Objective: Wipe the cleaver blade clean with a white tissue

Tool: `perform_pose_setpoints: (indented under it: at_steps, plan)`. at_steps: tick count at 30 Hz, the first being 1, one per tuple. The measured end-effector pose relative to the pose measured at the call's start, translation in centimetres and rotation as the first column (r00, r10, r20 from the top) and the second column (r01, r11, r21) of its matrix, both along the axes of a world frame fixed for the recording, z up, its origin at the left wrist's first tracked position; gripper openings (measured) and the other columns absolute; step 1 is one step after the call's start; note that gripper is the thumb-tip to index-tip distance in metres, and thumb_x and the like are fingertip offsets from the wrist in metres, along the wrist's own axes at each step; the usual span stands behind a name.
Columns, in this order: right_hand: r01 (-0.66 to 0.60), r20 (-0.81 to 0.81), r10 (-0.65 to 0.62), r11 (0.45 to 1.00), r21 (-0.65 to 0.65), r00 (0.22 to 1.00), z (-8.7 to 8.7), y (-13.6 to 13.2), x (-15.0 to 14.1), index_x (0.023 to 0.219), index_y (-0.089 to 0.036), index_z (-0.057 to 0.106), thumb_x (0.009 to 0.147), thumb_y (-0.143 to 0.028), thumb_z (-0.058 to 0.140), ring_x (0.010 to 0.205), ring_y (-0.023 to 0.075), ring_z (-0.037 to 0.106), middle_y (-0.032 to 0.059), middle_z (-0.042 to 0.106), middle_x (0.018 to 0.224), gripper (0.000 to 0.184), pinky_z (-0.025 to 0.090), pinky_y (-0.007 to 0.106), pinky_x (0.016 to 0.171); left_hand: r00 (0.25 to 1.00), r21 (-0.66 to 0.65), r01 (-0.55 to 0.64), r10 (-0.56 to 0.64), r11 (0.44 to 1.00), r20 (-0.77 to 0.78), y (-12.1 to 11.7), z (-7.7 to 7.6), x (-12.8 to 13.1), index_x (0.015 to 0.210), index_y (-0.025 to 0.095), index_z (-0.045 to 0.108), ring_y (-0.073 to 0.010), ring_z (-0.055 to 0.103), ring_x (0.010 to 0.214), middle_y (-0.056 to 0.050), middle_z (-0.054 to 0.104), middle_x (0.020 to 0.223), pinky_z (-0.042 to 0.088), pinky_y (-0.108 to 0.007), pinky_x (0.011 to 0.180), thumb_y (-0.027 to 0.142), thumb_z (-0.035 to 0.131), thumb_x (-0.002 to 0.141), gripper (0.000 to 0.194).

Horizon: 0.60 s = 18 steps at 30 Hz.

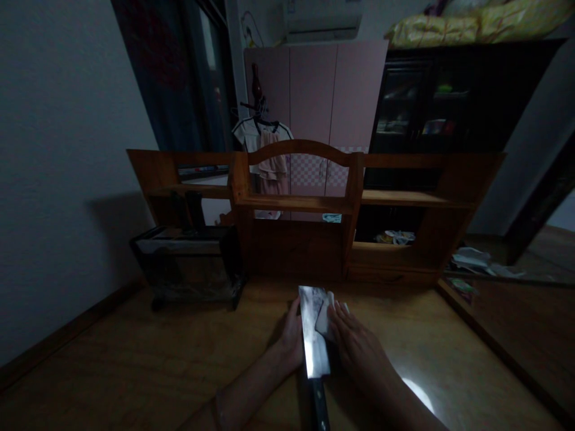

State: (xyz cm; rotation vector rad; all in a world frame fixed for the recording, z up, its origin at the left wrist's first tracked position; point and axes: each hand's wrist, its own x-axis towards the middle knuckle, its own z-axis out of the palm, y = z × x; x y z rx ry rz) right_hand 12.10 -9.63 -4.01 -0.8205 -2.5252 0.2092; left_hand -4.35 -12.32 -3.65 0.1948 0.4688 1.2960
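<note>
A cleaver (311, 344) with a broad shiny blade and a black riveted handle (318, 404) lies between my hands, its handle pointing toward me. My left hand (293, 335) holds the blade from its left side, with the thumb along the edge and most fingers hidden behind the metal. In my right hand (348, 332) is a folded white cloth or tissue (324, 323), pressed against the right side of the blade. Which of the two it is, I cannot tell in the dim light. Nobody holds the handle.
A knife block (188, 269) with dark handles sticking out stands at the left on the wooden tabletop (215, 365). Behind it runs a wooden shelf unit (299, 206). A bright light spot (417, 392) falls on the tabletop at right. Further back are a pink wardrobe (312, 90) and hanging clothes (272, 149).
</note>
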Motion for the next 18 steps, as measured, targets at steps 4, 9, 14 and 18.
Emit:
perform_pose_setpoints:
  at_steps: [4,9,14,18]
  plan:
    - [-0.149,0.005,0.149,0.988,-0.048,0.989,2.1,-1.7,-0.3,0.150,-0.023,0.024,0.100,-0.027,0.032,0.143,0.0207,0.022,0.0030,0.025,0.155,0.050,0.029,0.043,0.117,0.999,-0.069,0.047,-0.048,0.997,-0.015,-0.1,0.2,-0.2,0.108,0.003,0.065,-0.0261,0.069,0.087,-0.017,0.072,0.089,0.049,-0.033,0.084,0.059,0.038,0.089,0.065]
    - [-0.317,0.092,0.330,0.939,-0.131,0.939,2.7,-3.5,-1.3,0.151,-0.023,0.020,0.101,-0.027,0.031,0.144,0.0184,0.021,0.0021,0.024,0.156,0.051,0.026,0.039,0.118,0.979,-0.142,0.173,-0.186,0.975,-0.083,0.2,-0.2,-0.7,0.108,-0.003,0.063,-0.0282,0.070,0.080,-0.022,0.071,0.086,0.052,-0.033,0.069,0.070,0.029,0.085,0.084]
    - [-0.246,0.099,0.261,0.959,-0.138,0.960,2.0,-2.7,-1.1,0.149,-0.020,0.027,0.098,-0.022,0.036,0.142,0.0212,0.025,0.0065,0.029,0.154,0.052,0.030,0.042,0.116,0.989,-0.065,0.129,-0.133,0.990,-0.061,0.5,-0.9,-0.6,0.110,-0.002,0.061,-0.0291,0.069,0.088,-0.022,0.070,0.094,0.051,-0.035,0.079,0.067,0.032,0.086,0.079]
    - [-0.161,0.137,0.177,0.980,-0.120,0.975,1.5,-1.9,-0.7,0.145,-0.014,0.036,0.095,-0.021,0.039,0.139,0.0231,0.032,0.0118,0.038,0.149,0.051,0.034,0.042,0.114,0.992,-0.027,0.110,-0.111,0.994,-0.060,0.2,-0.8,-0.5,0.112,0.002,0.061,-0.0312,0.067,0.095,-0.021,0.070,0.099,0.047,-0.041,0.090,0.062,0.035,0.088,0.070]
